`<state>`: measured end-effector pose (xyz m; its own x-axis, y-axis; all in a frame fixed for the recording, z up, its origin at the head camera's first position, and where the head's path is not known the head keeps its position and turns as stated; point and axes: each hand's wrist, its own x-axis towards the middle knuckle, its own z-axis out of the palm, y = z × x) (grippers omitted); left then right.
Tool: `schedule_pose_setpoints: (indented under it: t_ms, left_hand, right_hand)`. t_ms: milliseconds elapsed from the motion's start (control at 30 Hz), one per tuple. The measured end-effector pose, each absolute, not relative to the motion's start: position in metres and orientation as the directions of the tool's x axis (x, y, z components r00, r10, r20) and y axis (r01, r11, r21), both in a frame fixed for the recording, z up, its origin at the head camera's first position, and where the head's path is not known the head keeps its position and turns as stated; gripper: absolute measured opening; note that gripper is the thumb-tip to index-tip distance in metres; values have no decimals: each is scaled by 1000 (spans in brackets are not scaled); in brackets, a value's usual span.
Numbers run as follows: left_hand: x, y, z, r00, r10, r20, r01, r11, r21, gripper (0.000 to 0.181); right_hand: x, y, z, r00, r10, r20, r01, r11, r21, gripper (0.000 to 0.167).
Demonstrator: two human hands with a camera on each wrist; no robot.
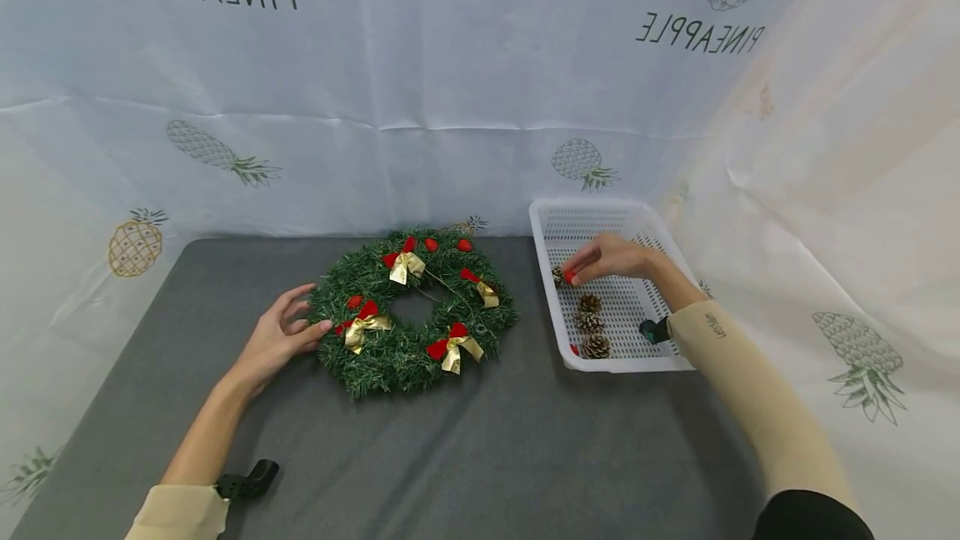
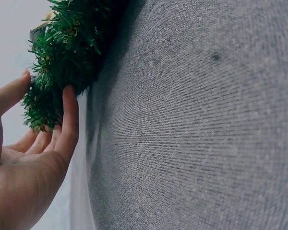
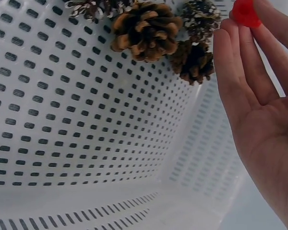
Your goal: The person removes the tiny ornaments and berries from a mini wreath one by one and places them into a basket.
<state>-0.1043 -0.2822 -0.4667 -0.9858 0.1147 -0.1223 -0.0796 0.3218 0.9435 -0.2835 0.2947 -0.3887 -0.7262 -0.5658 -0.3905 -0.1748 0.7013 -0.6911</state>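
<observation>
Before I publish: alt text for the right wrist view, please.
A right hand pinches a small red object at upper right, over a white perforated basket. Brown pine cones, some pale-tipped, lie along the top beside the hand; the basket fills most of the picture.

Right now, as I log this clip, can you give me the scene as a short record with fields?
Left hand: at the wreath, its left edge between thumb and fingers
Right hand: pinches a red piece over the basket
Wreath: green, flat on the grey table, with four red-and-gold bows
Basket: white, perforated, right of the wreath and apart from it
In basket: pine cones
</observation>
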Motion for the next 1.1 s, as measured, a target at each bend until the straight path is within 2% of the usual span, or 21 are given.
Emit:
schedule_pose_setpoints:
  t_ms: [467, 667, 900, 1100]
  left_hand:
    - [-102, -283, -465, -986, 114, -120, -80, 304, 949, 91]
    - [-102, -283, -466, -986, 115, -122, -84, 293, 953, 91]
    - [-103, -284, -467, -985, 118, -128, -90, 284, 955, 91]
    - [-104, -284, -468, -985, 122, -125, -86, 281, 956, 92]
  right_hand:
    - [-285, 292, -402, -702, -571, -425, -99, 669, -736, 39]
    - [-283, 290, -399, -731, -546, -409, -64, 651, -756, 38]
    - [-283, 289, -388, -781, -525, -339, -102, 642, -760, 39]
    - [-283, 284, -375, -806, -514, -294, -112, 620, -777, 50]
